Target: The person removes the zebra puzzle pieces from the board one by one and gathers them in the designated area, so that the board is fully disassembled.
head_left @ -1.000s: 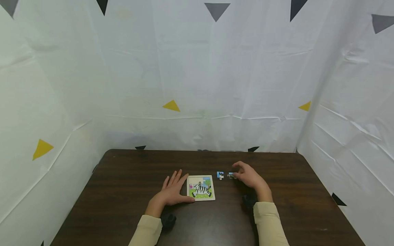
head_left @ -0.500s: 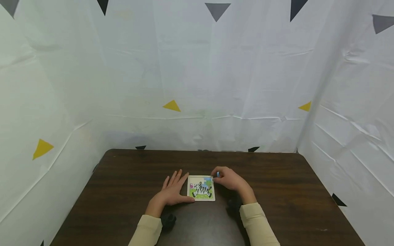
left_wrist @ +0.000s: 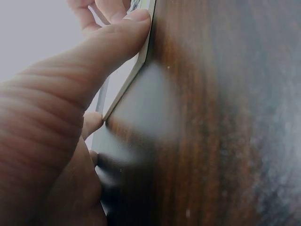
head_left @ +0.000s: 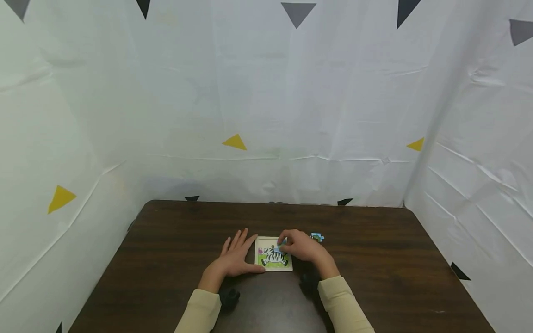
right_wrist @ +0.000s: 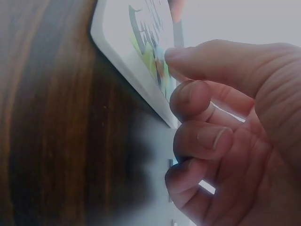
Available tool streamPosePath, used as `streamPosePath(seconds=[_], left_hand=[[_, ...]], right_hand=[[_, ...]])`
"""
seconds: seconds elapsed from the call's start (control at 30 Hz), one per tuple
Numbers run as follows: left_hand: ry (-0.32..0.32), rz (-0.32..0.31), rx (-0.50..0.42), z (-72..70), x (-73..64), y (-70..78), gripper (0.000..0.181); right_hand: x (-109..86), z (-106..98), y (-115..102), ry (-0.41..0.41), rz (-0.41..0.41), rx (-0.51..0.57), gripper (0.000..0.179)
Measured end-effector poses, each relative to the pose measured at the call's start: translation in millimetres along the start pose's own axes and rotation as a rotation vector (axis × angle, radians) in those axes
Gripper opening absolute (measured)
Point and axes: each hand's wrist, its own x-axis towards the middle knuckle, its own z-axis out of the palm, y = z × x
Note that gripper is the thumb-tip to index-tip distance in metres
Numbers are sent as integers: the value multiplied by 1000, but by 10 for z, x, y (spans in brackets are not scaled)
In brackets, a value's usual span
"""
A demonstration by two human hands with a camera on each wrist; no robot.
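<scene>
A small square zebra puzzle in a pale frame (head_left: 275, 270) lies flat on the table. My left hand (head_left: 233, 260) is spread at its left side, the thumb on the near left corner and a forefinger at the far left corner. In the left wrist view the thumb (left_wrist: 127, 40) rests along the frame's edge. My right hand (head_left: 300, 246) is over the upper right part of the puzzle, pinching a blue puzzle piece (head_left: 285, 241) between thumb and fingers. The right wrist view shows the fingertips close over the picture, hiding most of the piece.
Another blue puzzle piece (head_left: 317, 237) lies on the table beyond the right hand. The dark wooden table (head_left: 187, 222) has white cloth walls (head_left: 266, 101) behind it and at both sides. A dark wrist device (head_left: 229, 299) sits under the left wrist.
My right hand has moved left, from the loose pieces to over the puzzle. The loose piece nearer the frame has been picked up; the farther one stays. My left hand holds its place.
</scene>
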Motion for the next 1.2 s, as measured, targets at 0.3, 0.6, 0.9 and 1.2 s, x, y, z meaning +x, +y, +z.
streamPosePath(seconds=[0.3, 0.6, 0.9, 1.2], left_hand=[[3, 7, 12, -16, -6, 24, 118], [1, 7, 13, -14, -22, 26, 117], [1, 9, 15, -18, -24, 38, 117], [3, 9, 5, -21, -41, 39, 118]], right_hand=[[26, 40, -44, 1, 19, 10, 10], [24, 55, -50, -19, 30, 32, 10], [27, 63, -35, -31, 30, 66, 9], [45, 97, -6, -3, -4, 36, 7]])
